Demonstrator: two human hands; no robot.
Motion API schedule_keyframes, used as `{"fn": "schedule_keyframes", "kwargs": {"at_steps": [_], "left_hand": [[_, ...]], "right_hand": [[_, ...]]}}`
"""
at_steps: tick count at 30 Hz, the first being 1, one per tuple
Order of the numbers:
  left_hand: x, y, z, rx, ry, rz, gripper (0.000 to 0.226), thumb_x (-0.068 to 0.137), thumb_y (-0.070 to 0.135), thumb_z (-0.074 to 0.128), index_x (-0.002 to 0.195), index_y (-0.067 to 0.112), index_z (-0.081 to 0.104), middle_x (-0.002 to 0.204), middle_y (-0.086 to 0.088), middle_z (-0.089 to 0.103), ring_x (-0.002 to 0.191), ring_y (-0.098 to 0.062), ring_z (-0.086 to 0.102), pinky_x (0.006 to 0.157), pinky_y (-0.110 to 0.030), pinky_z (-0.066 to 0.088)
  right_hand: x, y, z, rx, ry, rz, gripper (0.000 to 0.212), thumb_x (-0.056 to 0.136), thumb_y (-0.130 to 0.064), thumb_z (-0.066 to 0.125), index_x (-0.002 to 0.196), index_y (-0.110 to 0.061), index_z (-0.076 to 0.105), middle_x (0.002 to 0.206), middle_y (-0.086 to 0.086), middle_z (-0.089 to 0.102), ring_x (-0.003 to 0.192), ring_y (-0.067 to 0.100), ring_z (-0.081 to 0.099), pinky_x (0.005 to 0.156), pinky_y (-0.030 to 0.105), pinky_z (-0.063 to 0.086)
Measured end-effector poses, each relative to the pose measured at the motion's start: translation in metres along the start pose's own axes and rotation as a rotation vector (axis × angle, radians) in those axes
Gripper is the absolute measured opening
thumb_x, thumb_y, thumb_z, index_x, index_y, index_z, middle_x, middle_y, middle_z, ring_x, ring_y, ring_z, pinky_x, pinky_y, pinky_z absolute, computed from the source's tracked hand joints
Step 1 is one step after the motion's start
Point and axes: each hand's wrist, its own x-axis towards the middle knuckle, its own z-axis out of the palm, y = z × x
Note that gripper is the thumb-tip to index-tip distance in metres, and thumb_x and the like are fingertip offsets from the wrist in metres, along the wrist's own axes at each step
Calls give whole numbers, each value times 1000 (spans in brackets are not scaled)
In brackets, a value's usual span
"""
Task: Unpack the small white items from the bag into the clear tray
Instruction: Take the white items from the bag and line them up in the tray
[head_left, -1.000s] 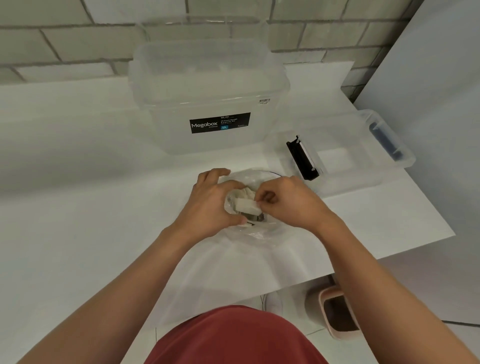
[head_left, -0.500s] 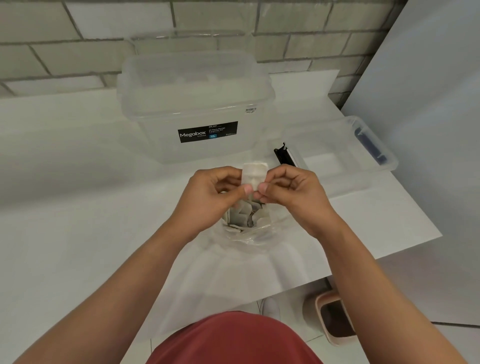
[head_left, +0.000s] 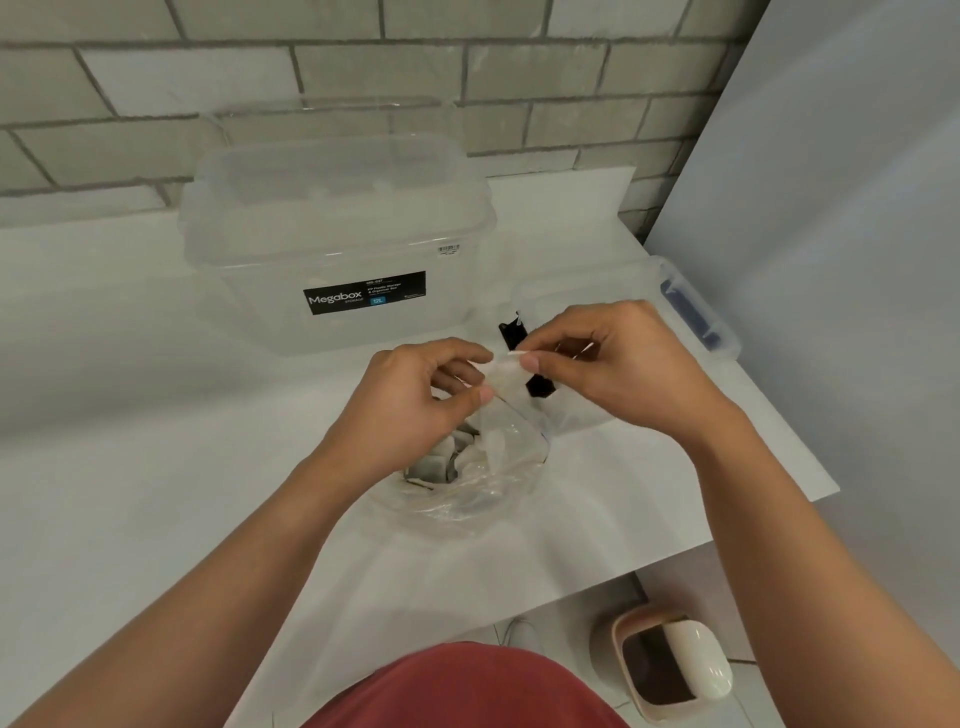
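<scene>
- Both hands have swung up and to the right since half a second ago, off the bag's mouth and toward the clear tray, and the small white item that stood upright between them now lies nearly flat.
- Left hand (head_left: 415, 402): thumb and forefinger pinch the left end of the small white item (head_left: 503, 373), with the other fingers curled loosely under.
- Right hand (head_left: 618, 364): thumb and forefinger pinch the item's right end, with the remaining fingers bent behind them.
- That item hangs in the air between the two hands, above the bag's far rim and in front of the tray's left end; it touches neither.
- Directly below, the clear plastic bag (head_left: 483, 493) sits on the bench (head_left: 156, 415) toward the front edge, mouth open upward, with more small white items (head_left: 439, 460) piled inside.
- Beyond the right hand, the clear tray (head_left: 582, 293) lies by the bench's right edge, a blue latch (head_left: 691, 317) on its far-right end.
- Inside the tray at its left end is a black object (head_left: 511, 335), partly hidden by the fingers.
- Toward the back edge stands a lidded clear storage box (head_left: 337, 234) with a black "Megabox" label, just left of the tray.
- Behind it rises a grey brick wall (head_left: 363, 62).
- On the floor past the bench's front right corner stands a small pink bin (head_left: 670, 670) with a white swing lid.
</scene>
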Motion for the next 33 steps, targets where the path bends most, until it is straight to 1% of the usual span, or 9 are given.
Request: {"fn": "schedule_keyframes", "kwargs": {"at_steps": [3, 5, 8, 12, 15, 19, 24, 27, 33], "left_hand": [[9, 13, 15, -15, 68, 26, 31, 84, 32, 79, 113, 31, 71, 101, 17, 71, 92, 3, 67, 78, -20, 55], [15, 19, 29, 31, 85, 56, 28, 84, 35, 78, 111, 31, 72, 104, 19, 69, 96, 2, 64, 79, -23, 56], [22, 22, 53, 160, 74, 108, 30, 85, 44, 75, 112, 34, 71, 110, 20, 64, 104, 0, 58, 84, -27, 53], [30, 27, 81, 331, 86, 106, 58, 82, 57, 72, 132, 30, 62, 136, 13, 54, 129, -12, 43, 100, -24, 39], [35, 33, 95, 452, 99, 75, 72, 80, 64, 69, 139, 24, 58, 145, 6, 50, 134, -17, 39, 105, -27, 34], [38, 33, 102, 524, 88, 18, 70, 81, 64, 67, 136, 22, 60, 143, 6, 54, 132, -19, 43, 104, -31, 38], [39, 38, 104, 558, 84, -26, 66, 83, 65, 64, 137, 27, 59, 145, 12, 53, 130, -16, 44, 101, -31, 40], [40, 39, 104, 557, 79, -46, 67, 84, 65, 63, 140, 29, 56, 147, 14, 49, 131, -14, 42, 100, -30, 39], [41, 39, 104, 556, 78, -52, 68, 84, 65, 63, 141, 29, 55, 148, 16, 49, 127, -14, 45, 100, -30, 42]], "right_hand": [[7, 18, -30, -69, 123, 28, 6, 90, -33, 76, 94, -34, 80, 84, -27, 73, 81, -2, 69, 72, 16, 50], [12, 33, -48, -89, 194, 69, 5, 89, -33, 77, 93, -34, 79, 82, -23, 74, 78, -6, 67, 65, 7, 44], [22, 57, -65, -146, 210, 122, 3, 89, -34, 77, 91, -34, 78, 82, -19, 73, 77, -4, 65, 61, 5, 41], [36, 88, -69, -225, 139, 144, 4, 89, -33, 76, 90, -33, 79, 89, -16, 73, 76, 1, 64, 74, 20, 50], [51, 107, -62, -271, 70, 148, 5, 87, -30, 77, 91, -32, 80, 89, -12, 73, 80, 7, 62, 81, 30, 54], [79, 130, -46, -333, -59, 174, 9, 85, -23, 77, 88, -31, 79, 86, -8, 74, 87, 16, 65, 81, 36, 57], [107, 149, -23, -465, -210, 186, 10, 85, -20, 78, 91, -28, 79, 100, 4, 73, 91, 25, 66, 84, 39, 58], [114, 154, -14, -508, -266, 179, 12, 85, -21, 80, 96, -25, 79, 103, 5, 72, 92, 26, 67, 85, 40, 59], [116, 156, -3, -657, -315, 145, 15, 89, -21, 75, 104, -23, 78, 107, 5, 70, 89, 29, 67, 73, 34, 53]]}}
